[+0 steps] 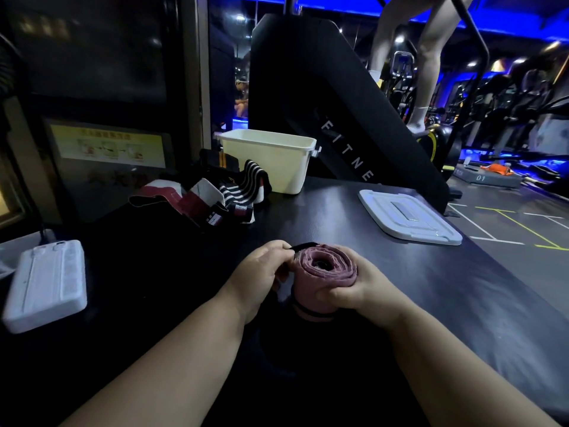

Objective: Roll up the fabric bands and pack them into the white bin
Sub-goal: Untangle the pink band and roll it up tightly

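One pink roll (326,268) in front of one white bin (277,167), right hand (360,291) gripping it, left hand (258,275) pinching its edge

Dim scene, blue glow at rear, wide-angle bending at edges, soft blur

A lane of black tabletop (308,217) to the white rectangular plastic bin (277,167) is left open, hemmed left by a heap of striped fabric bands (237,189), right by a flat white lid (409,217)
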Tool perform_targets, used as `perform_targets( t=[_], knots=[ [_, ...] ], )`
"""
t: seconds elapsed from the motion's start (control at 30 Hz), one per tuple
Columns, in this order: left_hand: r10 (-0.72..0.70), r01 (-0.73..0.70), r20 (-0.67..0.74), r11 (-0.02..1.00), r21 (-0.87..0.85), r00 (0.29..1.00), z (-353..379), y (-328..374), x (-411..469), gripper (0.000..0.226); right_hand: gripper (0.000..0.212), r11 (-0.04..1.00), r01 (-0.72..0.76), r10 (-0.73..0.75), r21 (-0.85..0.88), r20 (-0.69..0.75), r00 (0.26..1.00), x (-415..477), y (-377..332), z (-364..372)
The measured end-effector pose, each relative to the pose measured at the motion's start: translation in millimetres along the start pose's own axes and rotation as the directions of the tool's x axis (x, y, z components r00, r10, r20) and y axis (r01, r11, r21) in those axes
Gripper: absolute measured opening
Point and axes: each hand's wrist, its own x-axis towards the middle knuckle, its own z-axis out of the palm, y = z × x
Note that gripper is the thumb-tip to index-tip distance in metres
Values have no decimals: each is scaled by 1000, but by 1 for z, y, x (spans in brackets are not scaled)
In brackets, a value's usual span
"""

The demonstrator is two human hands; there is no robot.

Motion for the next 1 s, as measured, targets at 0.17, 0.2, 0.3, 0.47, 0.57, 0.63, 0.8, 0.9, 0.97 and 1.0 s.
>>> perform_targets(
  t=[0.17, 0.2, 0.3, 0.47, 0.57, 0.63, 0.8, 0.9, 0.97, 1.0],
  knots=[
    [53, -51, 28, 996, -76, 998, 3, 0, -2, 19, 63, 999, -27, 17, -31, -282, 959, -1, -2, 9],
    [68, -65, 33, 995, -79, 997, 6, 0, -2, 20, 59, 1000, -24, 16, -19, -342, 940, -1, -3, 11],
    [49, -47, 38, 997, -54, 998, 11, -3, -1, 21, 50, 998, -44, 20, -49, -406, 914, 1, -4, 12],
    [-17, 14, 45, 997, 70, 999, 13, -4, 4, 24, 81, 997, -72, 78, 31, -280, 957, 1, 4, 7],
    [-7, 3, 45, 997, 78, 999, 12, -5, 4, 34, 105, 961, -118, 140, 250, -70, 988, -1, 10, -3],
    [0, -4, 48, 997, 76, 999, 10, -5, 5, 32, 100, 935, -133, 137, 328, 11, 991, -2, 10, -9],
    [6, -8, 24, 997, 80, 1000, 7, -8, 8, 24, 64, 969, -63, 73, 240, -31, 997, 0, 9, -8],
    [1, -2, 3, 997, 71, 1000, 6, -11, 11, 15, 69, 982, -48, 70, 185, -117, 991, 1, 11, -5],
    [4, -2, -31, 998, 67, 999, 5, -13, 12, 17, 76, 987, -50, 77, 155, -174, 982, 2, 12, -2],
    [4, -1, -50, 998, 58, 999, 5, -13, 13, 20, 75, 989, -49, 77, 143, -195, 978, 2, 12, -1]
  ],
)
